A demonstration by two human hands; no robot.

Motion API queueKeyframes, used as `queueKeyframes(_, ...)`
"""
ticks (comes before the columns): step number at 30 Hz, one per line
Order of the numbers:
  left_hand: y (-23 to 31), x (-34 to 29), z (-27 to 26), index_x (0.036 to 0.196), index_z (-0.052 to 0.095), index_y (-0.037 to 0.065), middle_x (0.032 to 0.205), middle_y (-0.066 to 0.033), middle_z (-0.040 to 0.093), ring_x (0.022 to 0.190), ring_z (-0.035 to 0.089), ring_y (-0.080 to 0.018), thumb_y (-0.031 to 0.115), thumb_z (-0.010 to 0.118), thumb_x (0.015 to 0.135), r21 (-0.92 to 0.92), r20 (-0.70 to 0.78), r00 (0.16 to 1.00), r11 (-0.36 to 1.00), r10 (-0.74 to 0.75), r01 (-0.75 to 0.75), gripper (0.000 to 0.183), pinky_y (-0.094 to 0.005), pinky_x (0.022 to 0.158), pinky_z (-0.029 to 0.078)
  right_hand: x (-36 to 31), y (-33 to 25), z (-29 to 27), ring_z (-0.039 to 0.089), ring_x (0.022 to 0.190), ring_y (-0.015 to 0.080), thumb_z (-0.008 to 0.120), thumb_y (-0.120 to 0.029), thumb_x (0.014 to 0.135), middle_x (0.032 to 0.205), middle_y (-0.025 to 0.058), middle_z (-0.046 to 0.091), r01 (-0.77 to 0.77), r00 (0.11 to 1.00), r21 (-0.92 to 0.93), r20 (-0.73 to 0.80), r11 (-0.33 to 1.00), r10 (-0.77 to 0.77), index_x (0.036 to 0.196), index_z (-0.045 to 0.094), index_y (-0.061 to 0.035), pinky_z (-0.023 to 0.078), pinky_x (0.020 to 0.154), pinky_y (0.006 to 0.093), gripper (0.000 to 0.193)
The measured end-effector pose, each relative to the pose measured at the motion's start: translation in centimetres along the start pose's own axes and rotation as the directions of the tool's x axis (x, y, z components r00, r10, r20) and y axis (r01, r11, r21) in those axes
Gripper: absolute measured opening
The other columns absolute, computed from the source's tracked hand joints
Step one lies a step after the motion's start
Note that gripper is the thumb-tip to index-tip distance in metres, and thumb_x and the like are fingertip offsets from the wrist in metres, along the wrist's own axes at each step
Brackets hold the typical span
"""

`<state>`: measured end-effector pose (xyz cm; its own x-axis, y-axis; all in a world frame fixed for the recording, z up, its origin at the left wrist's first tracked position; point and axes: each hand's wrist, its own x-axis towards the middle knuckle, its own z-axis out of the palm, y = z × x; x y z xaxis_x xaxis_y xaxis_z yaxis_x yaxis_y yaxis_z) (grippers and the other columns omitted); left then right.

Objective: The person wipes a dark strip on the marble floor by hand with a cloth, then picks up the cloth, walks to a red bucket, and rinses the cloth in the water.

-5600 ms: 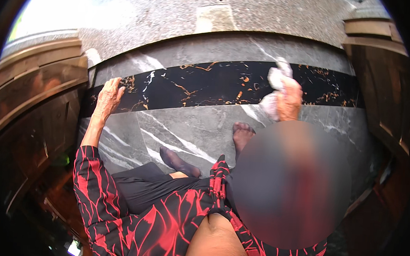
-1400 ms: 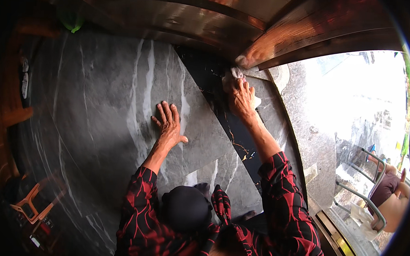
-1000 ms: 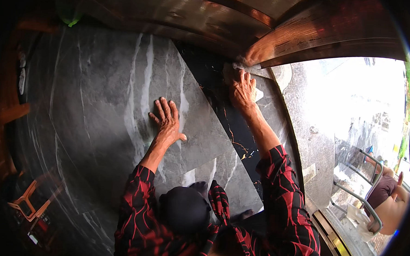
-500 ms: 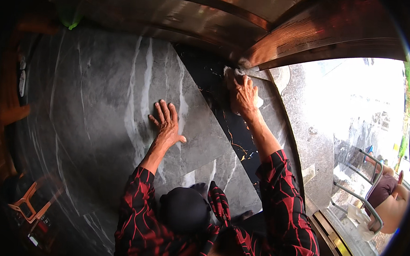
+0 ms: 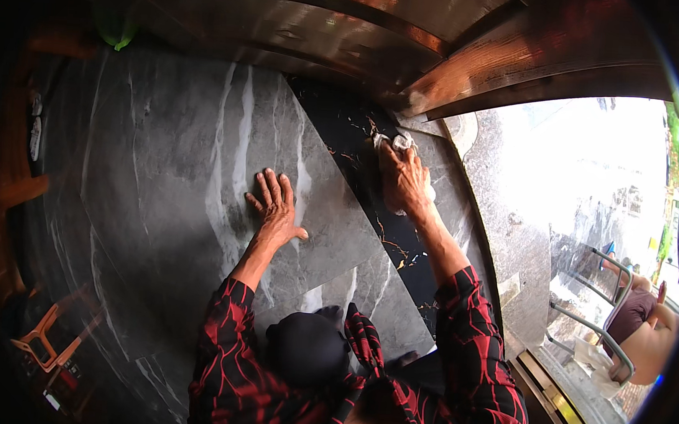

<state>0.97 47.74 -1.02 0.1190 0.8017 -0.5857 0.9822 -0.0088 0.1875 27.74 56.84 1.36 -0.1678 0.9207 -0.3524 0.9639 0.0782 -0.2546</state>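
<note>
My left hand (image 5: 277,214) lies flat on the grey, white-veined tile floor (image 5: 164,195), fingers spread and nothing in it. Farther right, my right hand (image 5: 406,183) presses a crumpled whitish cloth (image 5: 404,142) down on the floor. Bits of the cloth stick out past the fingertips and along the hand's right side; the rest is hidden under the palm. Beneath that hand runs a black tile strip (image 5: 370,206) with gold and white veins, beside a narrow band of grey tile.
A dark reddish-brown panelled door (image 5: 349,36) stands along the far side. At the right, a stone sill (image 5: 501,213) leads to bright ground outside, where a person sits on a metal-framed chair (image 5: 594,325). An orange plastic frame (image 5: 41,342) lies at lower left.
My right hand has drawn the cloth back toward me, away from the door's foot. The left hand stays where it was.
</note>
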Motion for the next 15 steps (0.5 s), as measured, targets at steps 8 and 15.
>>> queueKeyframes(8, -0.2, 0.2, 0.4, 0.144, 0.002, -0.009, 0.147, -0.0378, -0.008, 0.137, -0.008, -0.0545, 0.044, 0.088, 0.05, -0.013, -0.04, 0.999, 1.0, 0.027, -0.027, 0.138, -0.0775, 0.097, 0.014, 3.0, -0.2, 0.1, 0.052, 0.109, 0.0384, 0.052, -0.015, 0.087, 0.123, 0.0247, 0.046, 0.0, 0.996, -0.121, -0.089, 0.993, -0.011, 0.139, 0.038, -0.0229, 0.045, 0.083, 0.0521, 0.054)
queueKeyframes(15, -0.1, 0.1, -0.4, 0.144, 0.002, -0.009, 0.147, -0.0378, -0.009, 0.137, -0.009, -0.0545, 0.045, 0.088, 0.051, 0.012, -0.012, 1.0, 1.0, 0.006, -0.006, 0.138, -0.0775, 0.097, 0.013, 0.4, -0.5, 0.4, 0.05, 0.112, 0.0404, 0.051, -0.018, 0.088, 0.125, 0.0263, 0.045, 0.017, 0.998, -0.079, -0.061, 0.997, -0.022, 0.139, 0.039, -0.0222, 0.045, 0.085, 0.0532, 0.053)
